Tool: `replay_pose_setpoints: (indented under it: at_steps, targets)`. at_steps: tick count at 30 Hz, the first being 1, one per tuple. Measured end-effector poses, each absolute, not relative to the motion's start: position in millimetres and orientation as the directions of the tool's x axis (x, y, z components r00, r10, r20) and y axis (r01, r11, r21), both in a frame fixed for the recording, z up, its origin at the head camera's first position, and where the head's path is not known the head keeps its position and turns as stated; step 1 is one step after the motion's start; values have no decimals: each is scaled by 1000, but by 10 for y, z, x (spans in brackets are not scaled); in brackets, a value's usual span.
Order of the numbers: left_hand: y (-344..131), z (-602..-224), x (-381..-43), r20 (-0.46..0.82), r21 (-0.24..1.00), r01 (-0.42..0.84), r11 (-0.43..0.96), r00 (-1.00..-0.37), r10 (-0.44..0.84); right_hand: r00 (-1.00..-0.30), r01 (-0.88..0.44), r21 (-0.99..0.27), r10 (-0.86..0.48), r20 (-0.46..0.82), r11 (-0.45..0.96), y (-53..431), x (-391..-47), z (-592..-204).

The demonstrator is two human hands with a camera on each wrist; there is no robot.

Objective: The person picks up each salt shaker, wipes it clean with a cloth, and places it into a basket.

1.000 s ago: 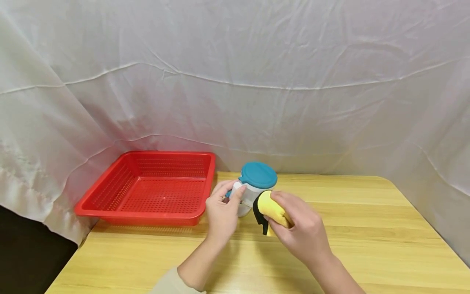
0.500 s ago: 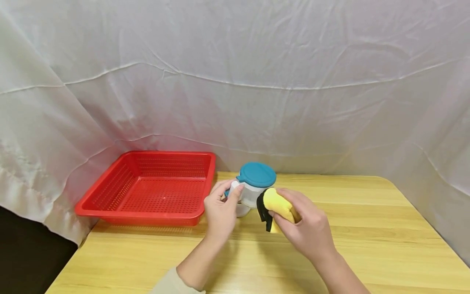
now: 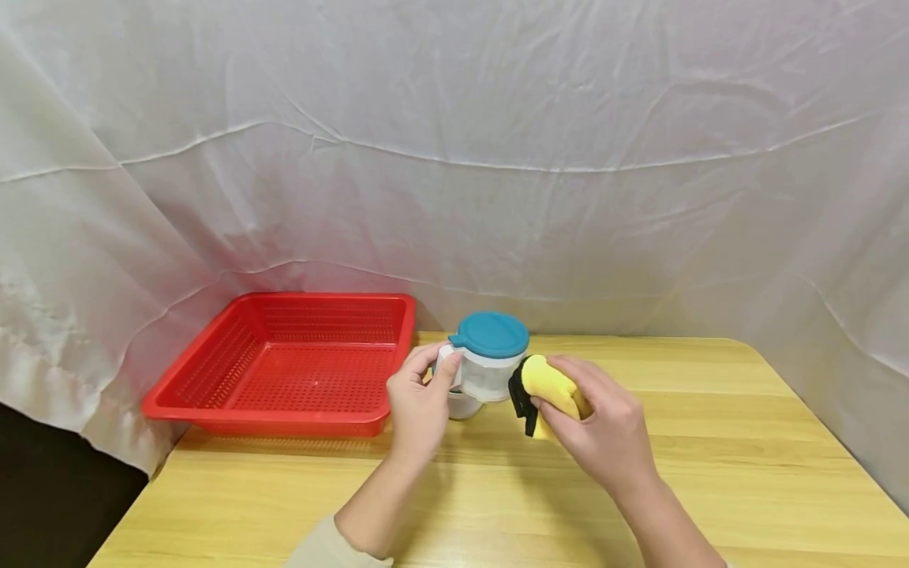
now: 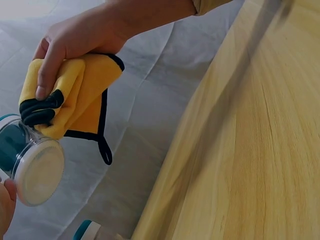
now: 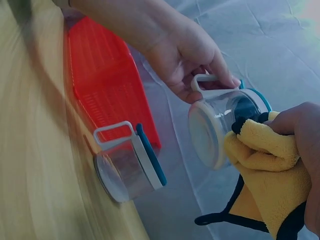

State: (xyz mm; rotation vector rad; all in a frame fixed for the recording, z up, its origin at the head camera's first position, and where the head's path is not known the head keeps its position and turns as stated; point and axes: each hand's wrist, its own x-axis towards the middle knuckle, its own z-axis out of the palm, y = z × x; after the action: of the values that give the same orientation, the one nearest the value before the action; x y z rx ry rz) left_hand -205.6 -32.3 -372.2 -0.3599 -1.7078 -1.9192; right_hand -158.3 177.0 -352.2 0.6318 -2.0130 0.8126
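Observation:
My left hand (image 3: 419, 406) grips the white handle of a clear jar (image 3: 488, 380) with a blue lid (image 3: 490, 334), held up above the table. In the right wrist view the same jar (image 5: 215, 125) is tilted, its pale base showing. A folded yellow cloth (image 3: 552, 385) with black edging is pinched between the thumb and fingers of my right hand (image 3: 607, 422). The cloth sits right at the jar's side in both wrist views, and a loop dangles from its corner. Beneath the held jar a second lidded jar (image 5: 127, 172) stands upright on the table, mostly hidden in the head view.
A red perforated plastic basket (image 3: 277, 412) stands on the left of the wooden table (image 3: 710, 473), close to the left hand. Behind the table hangs a pale grey curtain (image 3: 568, 237), which also covers both sides.
The jar in my left hand has shifted slightly to the left. My right hand and the cloth have moved right and a little up, showing more of the jar's clear side.

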Motion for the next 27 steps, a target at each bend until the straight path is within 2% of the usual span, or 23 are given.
replay_pose_setpoints:
  at_steps: [5,10,20,27]
  targets:
    - [-324,-3714,-2054,528,832,553,-45,-815,-236,-473,-716,-256,-183,862,650,1675,-1564,-3549]
    - [-313,-3724,-2055,542,822,568,-38,-802,-252,-475,-722,-231,-226,850,652,1578,-1526,-3606]
    - [-278,-3735,-2040,539,823,566,-54,-807,-242,-425,-758,-186,-257,868,625,1486,-1505,-3655]
    - [-283,-3746,-2056,542,820,569,-54,-804,-243,-416,-767,-181,-262,871,616,1467,-1496,-3649]
